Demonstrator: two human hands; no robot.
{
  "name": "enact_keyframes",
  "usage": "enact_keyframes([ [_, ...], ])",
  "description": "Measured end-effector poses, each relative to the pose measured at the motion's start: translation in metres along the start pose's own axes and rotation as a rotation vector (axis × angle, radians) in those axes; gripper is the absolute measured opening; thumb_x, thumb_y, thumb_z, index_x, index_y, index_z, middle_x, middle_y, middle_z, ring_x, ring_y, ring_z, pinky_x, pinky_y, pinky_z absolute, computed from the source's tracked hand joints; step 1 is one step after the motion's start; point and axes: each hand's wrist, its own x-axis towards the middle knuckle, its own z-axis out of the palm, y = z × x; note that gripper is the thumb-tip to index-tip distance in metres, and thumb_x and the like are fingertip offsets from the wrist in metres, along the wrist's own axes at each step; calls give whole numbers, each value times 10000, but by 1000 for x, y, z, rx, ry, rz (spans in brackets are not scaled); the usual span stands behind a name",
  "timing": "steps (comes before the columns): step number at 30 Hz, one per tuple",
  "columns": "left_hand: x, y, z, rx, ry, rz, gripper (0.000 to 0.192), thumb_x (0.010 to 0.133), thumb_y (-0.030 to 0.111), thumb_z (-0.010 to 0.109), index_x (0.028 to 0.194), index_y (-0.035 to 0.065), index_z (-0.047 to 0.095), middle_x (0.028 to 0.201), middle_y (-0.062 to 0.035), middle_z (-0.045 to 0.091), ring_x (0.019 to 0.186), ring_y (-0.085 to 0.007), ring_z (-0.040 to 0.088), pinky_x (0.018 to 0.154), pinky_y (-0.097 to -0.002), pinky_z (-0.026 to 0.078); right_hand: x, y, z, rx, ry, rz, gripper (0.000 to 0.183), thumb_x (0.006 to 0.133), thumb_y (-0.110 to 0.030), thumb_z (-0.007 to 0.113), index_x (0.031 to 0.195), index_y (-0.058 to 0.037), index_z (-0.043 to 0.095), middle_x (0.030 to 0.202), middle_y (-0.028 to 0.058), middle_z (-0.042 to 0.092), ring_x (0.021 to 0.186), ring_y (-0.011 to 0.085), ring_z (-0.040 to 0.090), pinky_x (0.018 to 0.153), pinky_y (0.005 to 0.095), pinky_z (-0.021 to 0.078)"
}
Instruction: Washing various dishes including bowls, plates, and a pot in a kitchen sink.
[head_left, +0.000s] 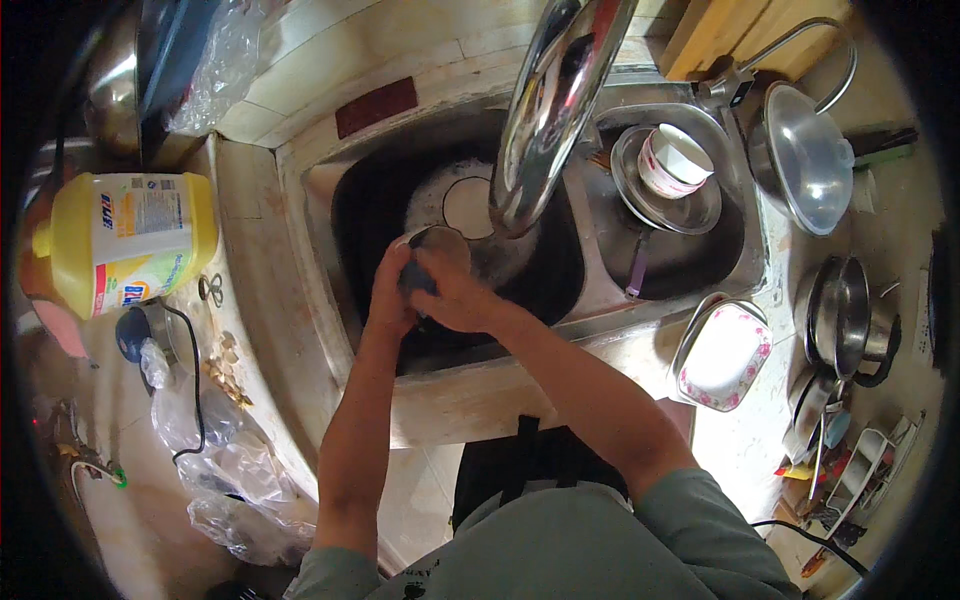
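Note:
Over the left sink basin, my left hand grips the left side of a small bowl-like dish. My right hand lies across its near side, fingers bent against it. A dark blue-grey piece, perhaps a scrubbing cloth, shows between the hands; which hand holds it is unclear. Beyond them, in the basin, a pale round dish sits amid whitish suds. The chrome faucet hangs over this dish and hides part of it.
The right basin holds stacked bowls on metal dishes and a purple-handled utensil. Flower-rimmed dishes rest on the counter at right, near metal pots. A yellow detergent jug and plastic bags are at left.

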Motion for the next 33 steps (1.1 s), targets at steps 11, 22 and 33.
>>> enact_keyframes([
  [11,-2,-12,-15,-105,249,-76,509,829,394,535,1243,110,455,1159,-66,534,1038,-225,537,830,-415,464,12,29,-78,-904,38,265,386,708,-64,587,1088,-132,582,1095,144,497,1013,346,502,822,440,463],
  [22,33,-45,0,1107,804,337,630,636,346,717,1146,16,549,1141,-173,550,1032,-325,547,886,-379,436,19,77,-56,-1086,108,635,490,771,-195,620,1204,-20,473,1187,190,493,991,308,585,771,390,516],
  [33,43,-71,-28,580,483,-60,546,746,418,641,1137,41,581,1080,-115,616,975,-233,583,837,-352,455,35,122,21,619,351,667,361,837,-280,523,1090,-25,558,1034,127,598,936,248,580,773,382,470],
])
